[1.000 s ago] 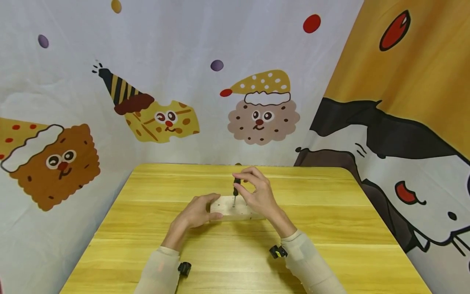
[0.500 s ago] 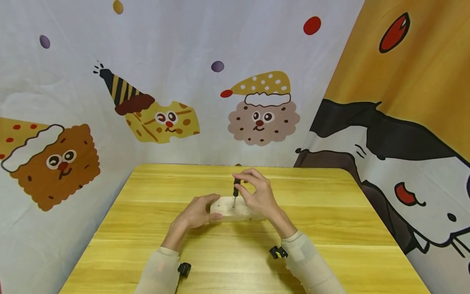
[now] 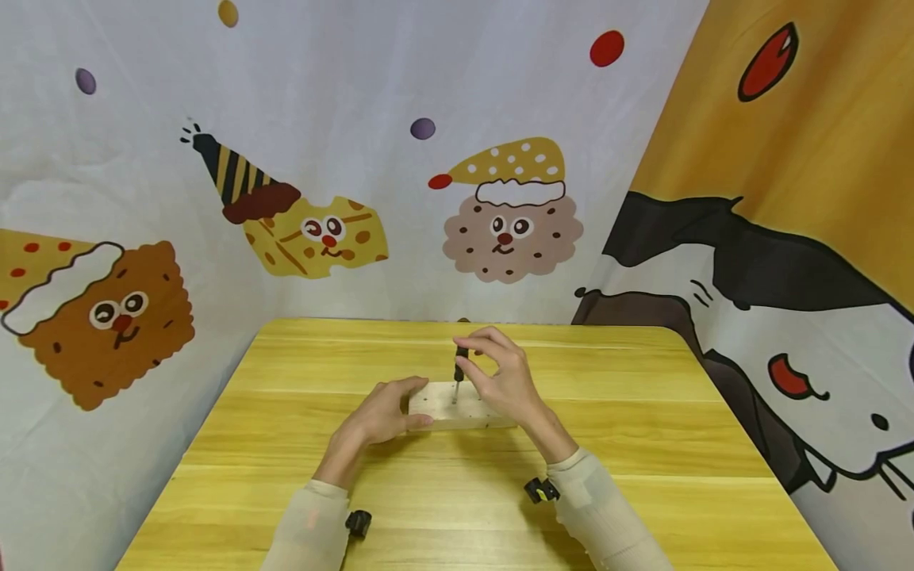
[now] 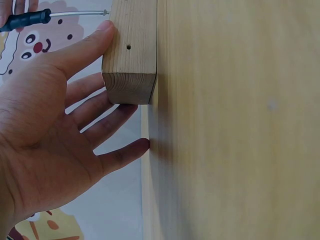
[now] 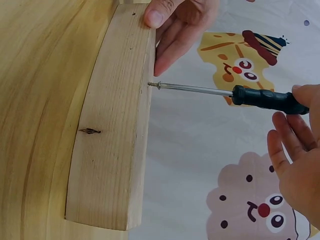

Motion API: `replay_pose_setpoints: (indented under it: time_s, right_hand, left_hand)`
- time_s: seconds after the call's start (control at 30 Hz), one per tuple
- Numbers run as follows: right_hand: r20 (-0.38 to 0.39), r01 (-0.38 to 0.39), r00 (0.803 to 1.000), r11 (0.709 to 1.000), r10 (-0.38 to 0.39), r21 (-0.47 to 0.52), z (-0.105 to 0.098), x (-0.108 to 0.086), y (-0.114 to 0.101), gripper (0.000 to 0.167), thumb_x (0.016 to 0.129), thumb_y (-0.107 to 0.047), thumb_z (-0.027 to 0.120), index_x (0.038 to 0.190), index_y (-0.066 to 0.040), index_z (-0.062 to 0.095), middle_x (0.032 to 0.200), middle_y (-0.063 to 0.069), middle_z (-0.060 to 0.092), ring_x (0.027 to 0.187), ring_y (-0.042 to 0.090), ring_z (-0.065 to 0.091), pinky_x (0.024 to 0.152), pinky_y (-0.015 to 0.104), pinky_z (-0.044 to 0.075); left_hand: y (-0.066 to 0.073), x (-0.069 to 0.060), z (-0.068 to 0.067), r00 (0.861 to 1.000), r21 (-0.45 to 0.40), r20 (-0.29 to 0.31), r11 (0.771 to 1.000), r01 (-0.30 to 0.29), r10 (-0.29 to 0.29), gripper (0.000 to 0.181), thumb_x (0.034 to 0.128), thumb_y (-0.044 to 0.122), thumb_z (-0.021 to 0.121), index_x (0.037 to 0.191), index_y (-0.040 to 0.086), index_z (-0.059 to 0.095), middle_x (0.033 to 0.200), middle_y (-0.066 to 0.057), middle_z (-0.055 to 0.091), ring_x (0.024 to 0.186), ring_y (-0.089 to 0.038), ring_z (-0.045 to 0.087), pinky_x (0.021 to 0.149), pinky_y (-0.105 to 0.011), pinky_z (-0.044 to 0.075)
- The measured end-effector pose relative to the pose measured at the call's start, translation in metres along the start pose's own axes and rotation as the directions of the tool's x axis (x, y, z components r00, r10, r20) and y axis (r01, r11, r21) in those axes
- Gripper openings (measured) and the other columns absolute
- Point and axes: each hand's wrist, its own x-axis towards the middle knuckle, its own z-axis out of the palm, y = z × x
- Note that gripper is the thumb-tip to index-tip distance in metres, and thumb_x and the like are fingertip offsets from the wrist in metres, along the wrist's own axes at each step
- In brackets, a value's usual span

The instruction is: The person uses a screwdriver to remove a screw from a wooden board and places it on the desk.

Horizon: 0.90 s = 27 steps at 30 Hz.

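Observation:
A pale wooden block (image 3: 434, 403) with small holes lies on the table in the head view. My left hand (image 3: 378, 411) holds its left end, thumb on the near side and fingers on the far side; the left wrist view shows the thumb against the block (image 4: 131, 65). Above the block's middle, a screwdriver (image 3: 458, 369) with a dark handle stands nearly upright. The thumb and fingertips of my right hand (image 3: 508, 385) pinch the top of its handle. At the screwdriver's tip, a small screw (image 5: 153, 85) stands partly out of the wood in the right wrist view.
The wood-grain table (image 3: 643, 412) spreads around the block, its far edge against a cartoon-print curtain (image 3: 371, 63). Small black cameras (image 3: 359, 523) sit at both wrists. A dark knot (image 5: 91, 131) marks the block's side.

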Motion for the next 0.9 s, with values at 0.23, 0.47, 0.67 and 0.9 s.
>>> replay_pose_setpoints:
  time_s: [0.23,0.47,0.67,0.9]
  right_hand:
    - [0.003,-0.003,1.000,1.000,0.003,-0.008,0.0002,0.0015,-0.0006,0.032,0.097,0.003,0.086,0.128,-0.004,0.084,0.113,0.010,0.076,0.097,0.025,0.075,0.088,0.026,0.066]
    - [0.003,-0.012,1.000,1.000,0.012,-0.010,0.0002,0.0010,-0.0002,0.031,0.097,0.003,0.086,0.128,-0.004,0.084,0.112,0.011,0.077,0.096,0.024,0.076,0.084,0.039,0.069]
    - [0.009,-0.017,1.000,1.000,0.017,-0.010,-0.0005,-0.0005,-0.0004,0.031,0.099,0.003,0.084,0.129,-0.004,0.083,0.114,0.011,0.078,0.097,0.024,0.076,0.084,0.038,0.069]
    - [0.008,-0.032,0.999,0.999,0.032,-0.011,-0.0019,-0.0006,-0.0006,0.030,0.099,0.004,0.082,0.129,-0.001,0.082,0.115,0.012,0.079,0.100,0.026,0.077,0.088,0.033,0.067]
  left_hand:
    - [0.0006,0.0004,-0.0004,1.000,-0.001,-0.001,1.000,0.004,-0.004,0.077,0.1006,0.035,0.089,0.165,0.008,0.058,0.172,-0.014,0.057,0.162,-0.042,0.052,0.134,-0.065,0.043]
    - [-0.0004,0.0001,0.0002,1.000,0.001,-0.002,1.000,0.005,-0.005,0.076,0.1008,0.035,0.089,0.165,0.008,0.058,0.172,-0.014,0.057,0.162,-0.041,0.052,0.134,-0.064,0.043]
    - [-0.0006,-0.0002,0.0002,1.000,0.003,-0.002,1.000,0.003,-0.003,0.076,0.1008,0.034,0.089,0.165,0.008,0.058,0.172,-0.015,0.057,0.162,-0.041,0.052,0.134,-0.064,0.043]
    - [-0.0001,0.0006,0.0001,1.000,0.000,-0.004,1.000,0.001,-0.001,0.077,0.1005,0.034,0.089,0.165,0.007,0.057,0.172,-0.015,0.057,0.162,-0.042,0.052,0.135,-0.064,0.043]
